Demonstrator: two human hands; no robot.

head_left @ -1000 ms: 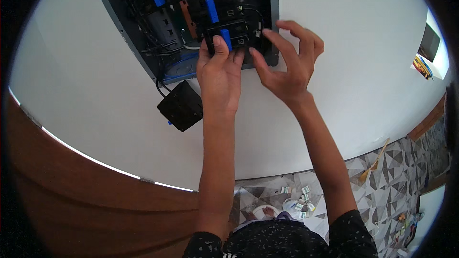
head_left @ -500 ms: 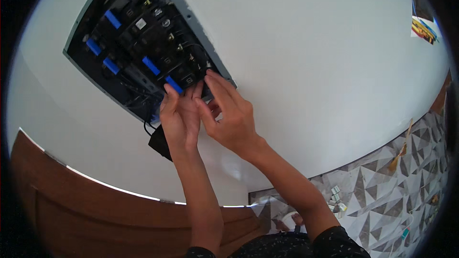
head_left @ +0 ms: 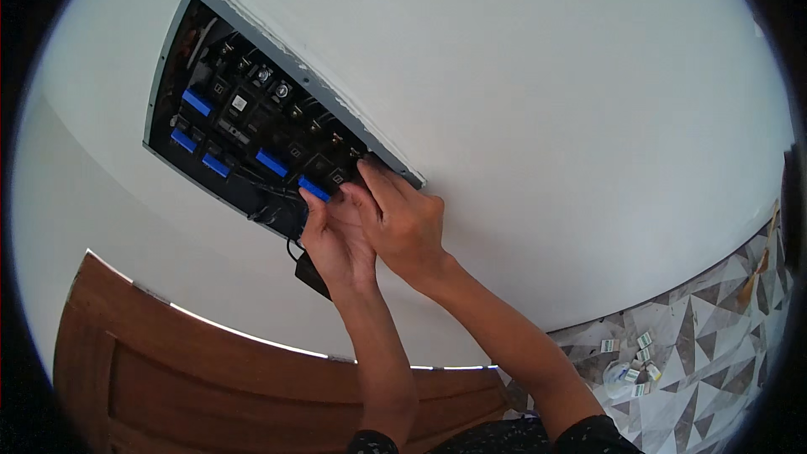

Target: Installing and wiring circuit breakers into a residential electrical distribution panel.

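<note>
We cannot make out the left hand's [head_left: 343, 248] fingertips, partly hidden behind the right hand [head_left: 409, 223] at the lowest breaker [head_left: 326, 173], nor whether either hand grips it. The left wrist covers part of a hanging black box [head_left: 311, 274], and the lower edge crops both speckled sleeves [head_left: 593, 437] from our view. The floor's little cartons [head_left: 644, 341] are too small for us to identify.
</note>
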